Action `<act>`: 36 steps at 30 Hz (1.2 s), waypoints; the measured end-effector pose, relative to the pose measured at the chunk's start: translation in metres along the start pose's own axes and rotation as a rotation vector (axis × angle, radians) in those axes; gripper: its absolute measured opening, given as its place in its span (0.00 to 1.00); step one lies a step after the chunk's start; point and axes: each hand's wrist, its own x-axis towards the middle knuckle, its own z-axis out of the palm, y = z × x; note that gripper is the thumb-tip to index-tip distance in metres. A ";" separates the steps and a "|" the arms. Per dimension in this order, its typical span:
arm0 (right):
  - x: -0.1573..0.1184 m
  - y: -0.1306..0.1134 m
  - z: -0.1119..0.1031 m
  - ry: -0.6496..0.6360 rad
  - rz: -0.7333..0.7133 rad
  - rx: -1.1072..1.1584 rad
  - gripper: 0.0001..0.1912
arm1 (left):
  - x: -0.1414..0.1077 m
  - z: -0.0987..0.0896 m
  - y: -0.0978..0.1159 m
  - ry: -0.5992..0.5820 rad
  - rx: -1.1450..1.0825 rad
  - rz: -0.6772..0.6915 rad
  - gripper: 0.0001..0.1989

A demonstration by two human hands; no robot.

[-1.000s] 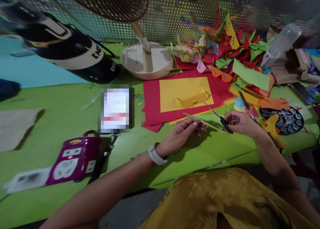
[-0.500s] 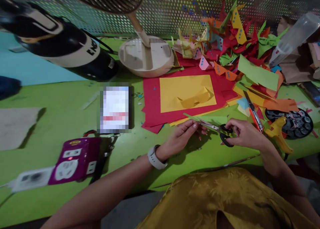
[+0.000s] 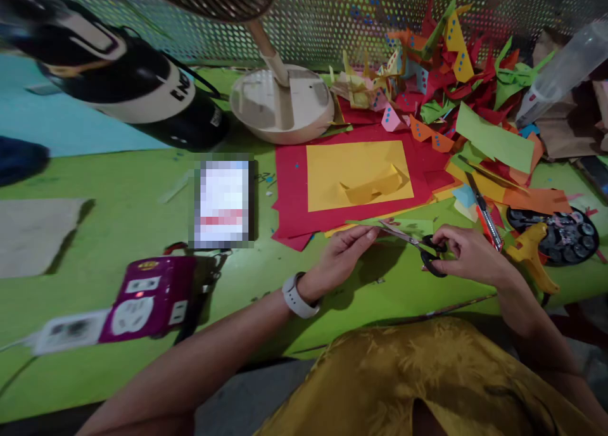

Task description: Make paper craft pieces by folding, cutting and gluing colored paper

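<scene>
My left hand (image 3: 344, 255), a pale watch on its wrist, pinches a thin green paper strip (image 3: 420, 224) in front of the red and yellow sheets. Part of the strip is hidden by the fingers and the blades. Black-handled scissors (image 3: 412, 239) are held in my right hand (image 3: 468, 253), with fingers in the loops. Their blades point left, parted slightly, and meet the strip close to my left fingertips. Beyond the hands, a yellow sheet (image 3: 337, 170) lies on red paper (image 3: 292, 195), with a folded yellow piece (image 3: 375, 187) on top.
Right of my hands are a utility knife (image 3: 489, 224), a yellow glue gun (image 3: 529, 249) and a black palette (image 3: 582, 233). Cut and folded papers (image 3: 427, 100) pile behind. A fan base (image 3: 304, 106), black bottle (image 3: 156, 94), blurred-screen phone (image 3: 223, 201) and purple power socket (image 3: 152, 296) stand leftward.
The scissors have turned slightly, their tips now higher and nearer my left fingertips. My left fingers look more closed together. The whole view has shifted a little.
</scene>
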 end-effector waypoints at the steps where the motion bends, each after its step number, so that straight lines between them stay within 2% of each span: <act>1: 0.000 0.000 0.000 -0.003 -0.004 -0.006 0.14 | 0.000 -0.001 -0.002 0.003 -0.003 -0.009 0.23; 5: -0.001 0.003 -0.001 -0.010 -0.044 -0.011 0.14 | 0.001 -0.002 -0.005 -0.019 -0.063 -0.034 0.22; 11: -0.003 0.010 -0.002 0.033 -0.095 -0.021 0.13 | 0.001 -0.001 0.001 -0.134 -0.152 -0.028 0.19; 16: -0.004 0.012 -0.005 0.063 -0.141 -0.063 0.11 | 0.000 -0.001 0.001 -0.150 -0.170 -0.058 0.18; 22: -0.005 0.013 -0.009 0.032 -0.157 -0.082 0.11 | 0.001 -0.001 0.001 -0.186 -0.171 -0.054 0.18; 27: -0.004 0.013 -0.007 0.022 -0.152 -0.063 0.11 | 0.001 -0.001 0.003 -0.177 -0.186 -0.050 0.19; 36: -0.002 0.004 0.000 -0.008 -0.113 0.009 0.08 | 0.001 0.000 -0.004 -0.090 -0.234 -0.053 0.18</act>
